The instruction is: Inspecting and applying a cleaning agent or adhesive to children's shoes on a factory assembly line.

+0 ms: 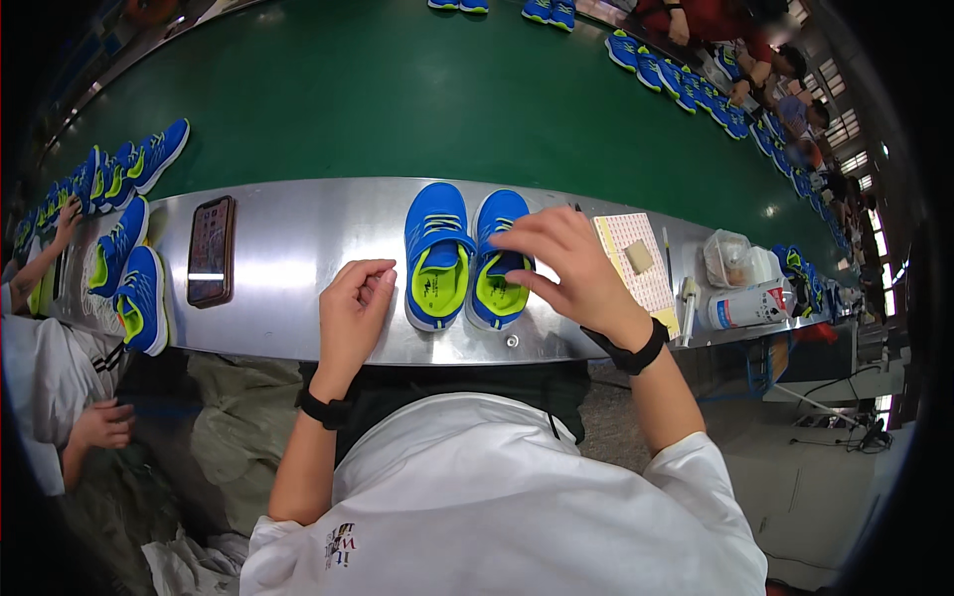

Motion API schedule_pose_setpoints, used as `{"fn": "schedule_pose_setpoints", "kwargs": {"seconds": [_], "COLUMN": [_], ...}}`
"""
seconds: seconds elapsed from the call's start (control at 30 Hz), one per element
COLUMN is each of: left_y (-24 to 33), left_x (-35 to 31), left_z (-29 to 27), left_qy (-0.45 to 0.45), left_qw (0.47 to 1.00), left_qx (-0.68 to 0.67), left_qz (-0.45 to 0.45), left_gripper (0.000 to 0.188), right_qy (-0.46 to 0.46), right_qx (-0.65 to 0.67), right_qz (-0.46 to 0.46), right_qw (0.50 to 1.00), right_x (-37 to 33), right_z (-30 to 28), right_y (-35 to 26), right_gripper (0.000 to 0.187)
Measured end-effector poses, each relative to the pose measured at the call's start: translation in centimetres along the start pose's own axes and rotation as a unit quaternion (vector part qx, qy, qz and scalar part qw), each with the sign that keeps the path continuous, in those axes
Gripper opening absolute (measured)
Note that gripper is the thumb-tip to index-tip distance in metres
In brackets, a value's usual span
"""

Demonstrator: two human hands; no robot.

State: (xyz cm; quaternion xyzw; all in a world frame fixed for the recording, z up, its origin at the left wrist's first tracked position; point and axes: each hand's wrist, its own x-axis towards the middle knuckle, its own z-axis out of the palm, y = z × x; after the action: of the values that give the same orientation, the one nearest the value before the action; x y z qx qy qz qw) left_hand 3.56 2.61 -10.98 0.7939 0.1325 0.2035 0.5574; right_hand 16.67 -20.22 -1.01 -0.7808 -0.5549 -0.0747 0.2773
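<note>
A pair of small blue shoes with lime-green insides stands side by side on the metal ledge (298, 248) in front of me. My right hand (566, 268) rests on the right shoe (494, 214), fingers pinching at its tongue and opening. The left shoe (437, 253) stands free next to it. My left hand (353, 303) lies loosely curled on the ledge, just left of that shoe, holding nothing that I can see. Both wrists wear black bands.
A phone (211, 250) lies on the ledge at left, near more blue shoes (134, 283). At right are a gridded pad (636, 263), a white bottle (745, 306) and a plastic bag (727, 256). Behind is a green conveyor belt (397, 99) with shoes and other people's hands along it.
</note>
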Motion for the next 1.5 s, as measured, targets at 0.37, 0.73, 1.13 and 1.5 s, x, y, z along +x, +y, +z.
{"fn": "schedule_pose_setpoints", "kwargs": {"seconds": [0.37,0.73,1.13,1.5], "left_y": [-0.5,-0.8,0.1,9.8], "left_x": [-1.0,-0.7,-2.1,-2.1], "left_z": [-0.1,-1.0,-1.3,1.5], "left_qy": [0.054,0.121,0.117,-0.222], "left_qw": [0.997,0.963,0.976,0.886], "left_qx": [-0.063,-0.240,-0.174,-0.405], "left_qz": [0.004,-0.023,0.065,-0.039], "left_gripper": [0.012,0.024,0.015,0.054], "right_qy": [-0.192,-0.171,-0.067,0.077], "right_qx": [-0.233,-0.161,0.146,0.264], "right_qz": [-0.220,-0.191,0.322,0.174], "right_qw": [0.928,0.953,0.933,0.945], "right_x": [5.6,6.2,-1.1,0.5], "right_z": [0.8,0.5,2.6,-1.5], "right_y": [-0.9,-3.0,-2.4,-7.1], "right_gripper": [0.012,0.025,0.058,0.063]}}
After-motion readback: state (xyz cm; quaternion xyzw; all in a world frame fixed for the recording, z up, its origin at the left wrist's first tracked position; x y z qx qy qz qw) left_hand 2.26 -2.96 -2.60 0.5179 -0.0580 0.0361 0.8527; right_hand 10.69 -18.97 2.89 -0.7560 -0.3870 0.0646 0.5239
